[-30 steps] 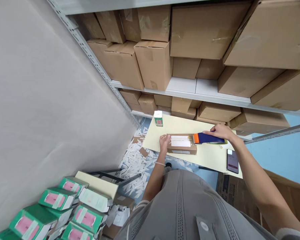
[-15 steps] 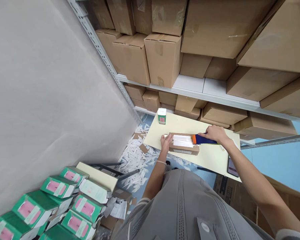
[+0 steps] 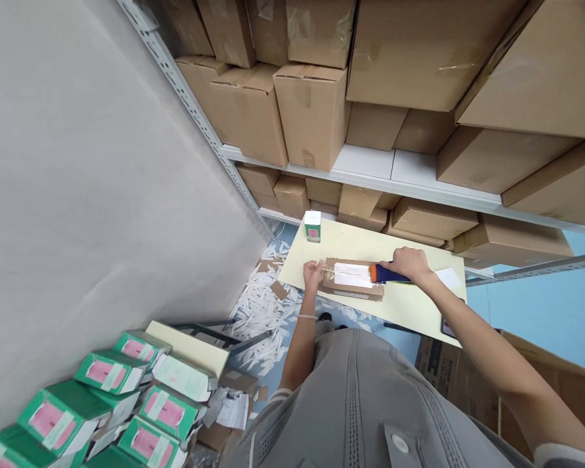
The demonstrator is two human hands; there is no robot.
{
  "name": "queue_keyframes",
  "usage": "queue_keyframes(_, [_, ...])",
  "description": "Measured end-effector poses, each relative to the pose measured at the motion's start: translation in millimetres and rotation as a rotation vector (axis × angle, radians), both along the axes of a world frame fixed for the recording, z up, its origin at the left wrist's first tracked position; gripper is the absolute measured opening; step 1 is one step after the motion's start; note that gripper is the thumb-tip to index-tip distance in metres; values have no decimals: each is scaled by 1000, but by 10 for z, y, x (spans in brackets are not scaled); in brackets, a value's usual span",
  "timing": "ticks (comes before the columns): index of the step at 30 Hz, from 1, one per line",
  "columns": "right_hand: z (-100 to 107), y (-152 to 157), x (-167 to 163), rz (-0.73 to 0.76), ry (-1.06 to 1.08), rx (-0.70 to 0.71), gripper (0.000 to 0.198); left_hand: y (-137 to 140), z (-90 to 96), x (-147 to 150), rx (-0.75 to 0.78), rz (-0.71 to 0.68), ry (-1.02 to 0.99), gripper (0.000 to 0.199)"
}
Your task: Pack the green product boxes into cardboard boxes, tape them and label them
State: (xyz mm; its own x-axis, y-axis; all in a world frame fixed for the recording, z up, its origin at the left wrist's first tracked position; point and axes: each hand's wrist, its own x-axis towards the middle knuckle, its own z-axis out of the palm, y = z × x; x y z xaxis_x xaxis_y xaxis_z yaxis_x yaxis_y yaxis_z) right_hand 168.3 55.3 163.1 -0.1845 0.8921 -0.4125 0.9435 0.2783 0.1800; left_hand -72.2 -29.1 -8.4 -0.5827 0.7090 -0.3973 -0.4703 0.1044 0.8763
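A narrow brown cardboard box (image 3: 351, 292) lies on the pale table, with a white sheet (image 3: 351, 274) on its top. At the box's left end, my left hand (image 3: 312, 274) is closed in a pinch. Shiny clear tape (image 3: 328, 268) shows between those fingers and the box. My right hand (image 3: 409, 263) grips a flat dark blue tool with an orange end (image 3: 387, 273). That orange end rests at the right side of the white sheet. The tool's exact kind is unclear, and my fingers cover part of it.
A small green-and-white box (image 3: 312, 227) stands at the table's (image 3: 361, 242) back left corner. White paper (image 3: 448, 278) and a partly hidden phone (image 3: 448, 329) lie to the right. Shelves of cartons (image 3: 312, 117) rise behind. Paper strips (image 3: 258, 318) litter the floor; green boxes (image 3: 104, 372) are piled at left.
My left hand has shifted left off the box's end and now pinches, with clear tape showing beside it. My right hand and the blue tool have moved slightly left in view.
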Motion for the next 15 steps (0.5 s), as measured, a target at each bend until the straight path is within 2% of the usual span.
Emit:
queue_keyframes(3, [-82, -29, 10, -2, -7, -30, 68, -34, -73, -90, -52, -46, 45, 46])
queue_keyframes(9, [-208, -78, 86, -16, -28, -74, 72, -77, -216, -40, -204, -139, 86, 38])
queue_keyframes(15, [-261, -147, 150, -33, -19, -65, 75, -31, -260, -37, -296, -233, 207, 37])
